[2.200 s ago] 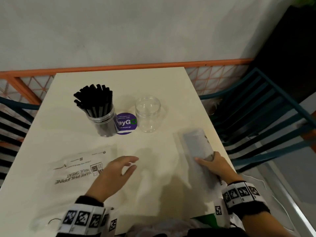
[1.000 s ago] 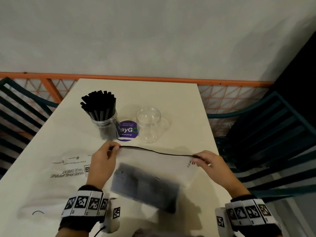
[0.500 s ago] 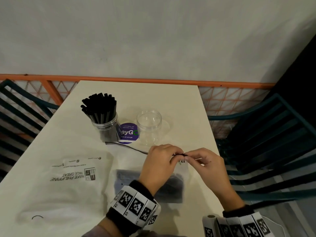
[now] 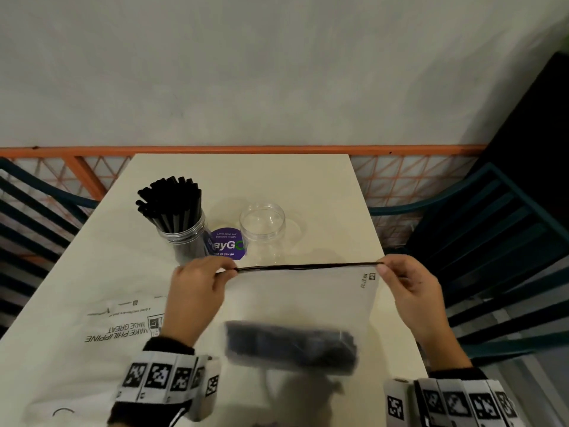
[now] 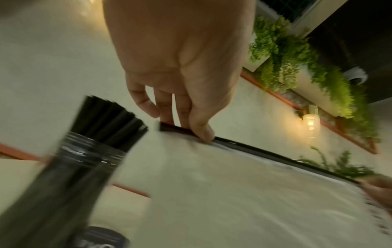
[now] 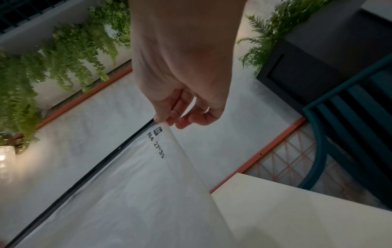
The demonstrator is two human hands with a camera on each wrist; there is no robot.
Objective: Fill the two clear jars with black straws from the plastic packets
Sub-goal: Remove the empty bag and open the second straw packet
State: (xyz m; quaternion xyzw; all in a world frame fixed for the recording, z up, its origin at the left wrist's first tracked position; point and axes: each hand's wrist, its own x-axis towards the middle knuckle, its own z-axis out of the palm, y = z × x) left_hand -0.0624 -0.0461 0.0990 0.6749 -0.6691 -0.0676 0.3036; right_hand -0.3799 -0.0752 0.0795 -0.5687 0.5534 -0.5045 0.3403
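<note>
Head view, surface: a pale cream rectangular table (image 4: pixel 277 180) runs away toward a plain grey wall (image 4: pixel 246 72); an orange metal railing (image 4: pixel 92 149) with mesh crosses behind it, and dark teal slatted chairs (image 4: pixel 492 241) stand on both sides.
Packet: a frosted clear plastic zip packet (image 4: pixel 308 297) with a black seal strip (image 4: pixel 308 266) along its top edge is stretched level between both hands, just in front of the jars.
Left hand (image 4: pixel 197 291): thumb and fingers pinch the left end of the strip.
Right hand (image 4: pixel 412 291): fingertips pinch the packet's right top corner, beside small black printed lettering.
Straws in packet: a dark, blurred bundle of black straws (image 4: pixel 289 343) lies across the bottom.
Filled jar: a clear round plastic jar (image 4: pixel 184 238) packed with upright black straws stands left.
Empty jar: a clear round plastic jar (image 4: pixel 262 232) stands right, holding nothing.
Sticker: a round purple label (image 4: pixel 228 243) lies flat between the jars.
Other packet: a flat white plastic bag with printed lettering (image 4: pixel 92 334) lies at near left.
</note>
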